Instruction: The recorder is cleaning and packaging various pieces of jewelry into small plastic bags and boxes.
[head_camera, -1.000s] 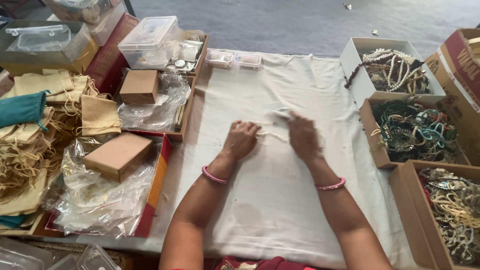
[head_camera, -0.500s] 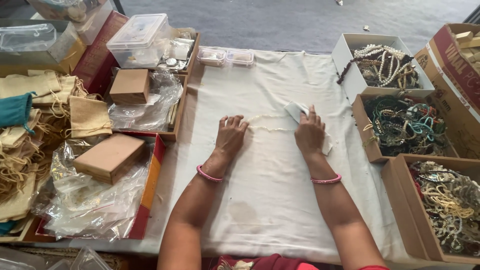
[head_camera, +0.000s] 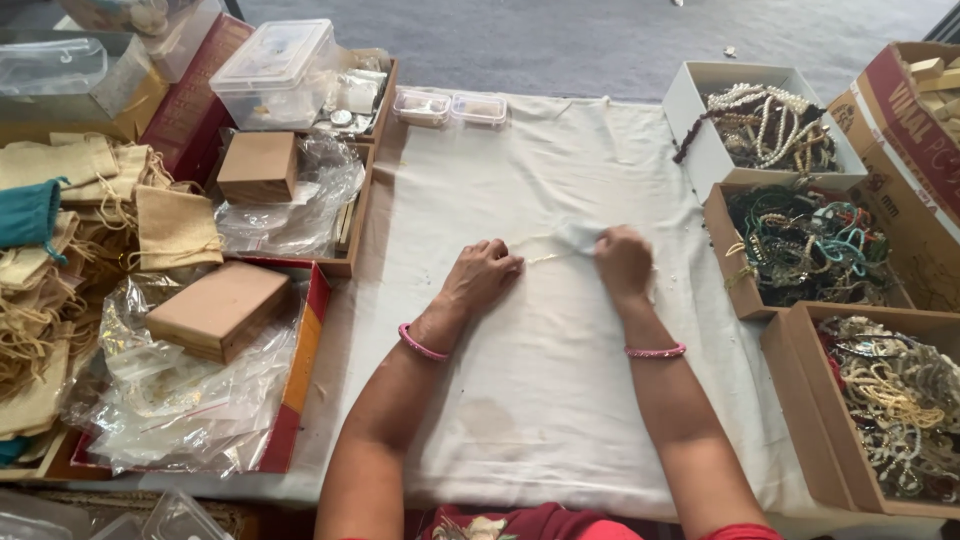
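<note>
Your left hand (head_camera: 482, 277) is pressing flat on a thin pale chain (head_camera: 545, 256), and your right hand (head_camera: 622, 262) is pinching a small clear bag (head_camera: 578, 236). The chain is lying on the white cloth (head_camera: 560, 400) between your hands. I think you are bagging it, so next the chain needs feeding in slowly.

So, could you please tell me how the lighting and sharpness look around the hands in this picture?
Head view: soft, even light, faint shadows beneath the left hand and right hand on the white cloth; mild glare on the plastic bags; the pale chain is hard to resolve.
</note>
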